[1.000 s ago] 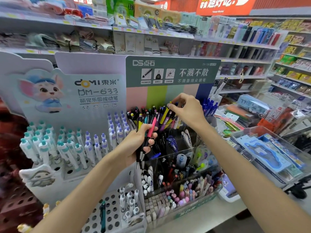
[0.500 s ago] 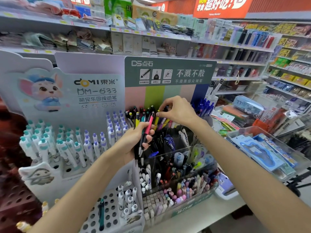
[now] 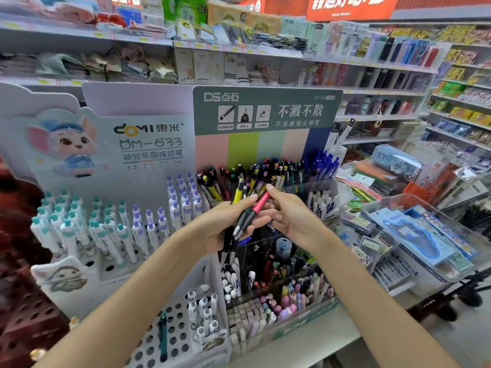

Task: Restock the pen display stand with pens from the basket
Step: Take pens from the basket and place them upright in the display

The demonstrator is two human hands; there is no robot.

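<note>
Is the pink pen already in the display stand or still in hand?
In hand. The pink pen lies tilted in the left hand's bundle, the right hand pinching its top, below the stand's pens.

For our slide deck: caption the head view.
Left hand holds pens while right hand pinches the pink pen.

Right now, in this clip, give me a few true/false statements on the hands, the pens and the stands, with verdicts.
1. The left hand grips a bunch of pens. True.
2. The right hand is down at the erasers. False: it is up at the bunch, fingertips on the pink pen.
3. The white stand has every hole filled. False: many holes are bare.
4. The sign above the top pen row is green. True.
5. The blue pens stand at the left end of that row. False: they are at its right end.
</note>
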